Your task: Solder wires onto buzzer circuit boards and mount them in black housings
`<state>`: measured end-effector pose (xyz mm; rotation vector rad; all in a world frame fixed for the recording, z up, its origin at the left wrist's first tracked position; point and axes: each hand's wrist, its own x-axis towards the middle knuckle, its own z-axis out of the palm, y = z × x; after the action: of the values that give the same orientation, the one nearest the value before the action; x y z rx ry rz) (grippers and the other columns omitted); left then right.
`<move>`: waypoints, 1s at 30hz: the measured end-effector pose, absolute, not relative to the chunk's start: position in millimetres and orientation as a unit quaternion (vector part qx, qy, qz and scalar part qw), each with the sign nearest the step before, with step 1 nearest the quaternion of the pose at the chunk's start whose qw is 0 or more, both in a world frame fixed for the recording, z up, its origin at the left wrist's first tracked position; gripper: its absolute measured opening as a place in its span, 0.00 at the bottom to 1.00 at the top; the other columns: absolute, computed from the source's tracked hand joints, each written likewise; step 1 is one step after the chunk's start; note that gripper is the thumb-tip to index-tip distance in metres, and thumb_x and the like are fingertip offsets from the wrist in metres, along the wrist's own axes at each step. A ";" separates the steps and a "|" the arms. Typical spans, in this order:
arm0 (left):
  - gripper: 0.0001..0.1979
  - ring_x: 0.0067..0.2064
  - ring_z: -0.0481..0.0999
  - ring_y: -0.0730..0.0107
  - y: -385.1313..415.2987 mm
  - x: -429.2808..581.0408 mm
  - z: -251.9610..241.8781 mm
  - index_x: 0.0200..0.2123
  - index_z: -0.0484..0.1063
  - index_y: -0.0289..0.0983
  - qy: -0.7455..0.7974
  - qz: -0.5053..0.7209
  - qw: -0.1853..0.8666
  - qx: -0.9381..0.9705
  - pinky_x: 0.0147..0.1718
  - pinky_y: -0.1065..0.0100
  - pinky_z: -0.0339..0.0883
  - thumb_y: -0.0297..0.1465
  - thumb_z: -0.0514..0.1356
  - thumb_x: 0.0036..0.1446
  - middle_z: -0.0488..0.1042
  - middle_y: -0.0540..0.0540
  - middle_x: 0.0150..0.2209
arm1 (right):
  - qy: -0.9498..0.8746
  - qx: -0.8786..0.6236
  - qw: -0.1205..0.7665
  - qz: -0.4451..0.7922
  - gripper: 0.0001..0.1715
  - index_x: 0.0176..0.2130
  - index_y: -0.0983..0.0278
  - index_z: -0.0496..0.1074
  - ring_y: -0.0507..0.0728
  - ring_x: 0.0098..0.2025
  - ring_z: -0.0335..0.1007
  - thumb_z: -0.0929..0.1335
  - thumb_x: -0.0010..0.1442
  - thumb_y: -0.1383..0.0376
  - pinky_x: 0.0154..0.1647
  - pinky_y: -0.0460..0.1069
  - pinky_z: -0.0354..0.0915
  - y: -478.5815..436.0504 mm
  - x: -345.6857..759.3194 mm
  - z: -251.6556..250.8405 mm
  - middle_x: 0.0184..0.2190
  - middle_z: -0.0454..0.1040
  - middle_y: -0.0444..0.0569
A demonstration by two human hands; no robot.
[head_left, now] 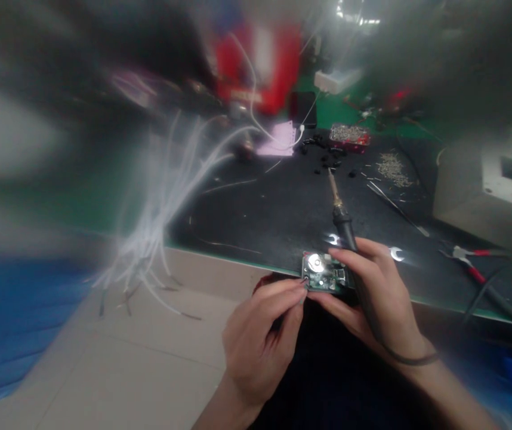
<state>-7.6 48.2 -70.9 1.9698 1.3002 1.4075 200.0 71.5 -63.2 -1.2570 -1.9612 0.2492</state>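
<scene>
A small green circuit board (326, 280) with a round silvery part on it lies level at the bench's front edge. My right hand (379, 292) is closed around it from the right, fingers above and below. The same hand also holds a soldering iron (344, 224), whose dark handle crosses the palm and whose metal tip points away over the bench. At the board's lower left corner, the fingertips of my left hand (267, 334) are pinched together. What they pinch is too small to make out; something dark red shows behind them.
White wires (153, 230) hang over the bench edge at left. Tweezers (397, 208), small metal pins (393, 169), a red tin (349, 136) and black bits lie beyond. Wrenches (397, 254) and red-handled pliers (466, 260) lie right, near a pale metal box (471, 197).
</scene>
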 end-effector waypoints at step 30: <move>0.09 0.24 0.78 0.80 63.9 7.9 -54.5 0.45 0.83 0.46 0.600 0.505 0.323 0.530 0.29 0.77 0.75 0.29 0.71 0.62 0.82 0.57 0.29 | -0.778 -0.489 0.386 0.083 0.36 0.62 0.63 0.68 0.59 0.58 0.68 0.79 0.61 0.58 0.57 0.52 0.71 72.1 201.6 -62.9 0.58 0.67 0.56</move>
<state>7.9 63.9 -54.5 1.3913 1.5752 1.3247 201.6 72.1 -62.9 -1.2444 -1.9814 0.2112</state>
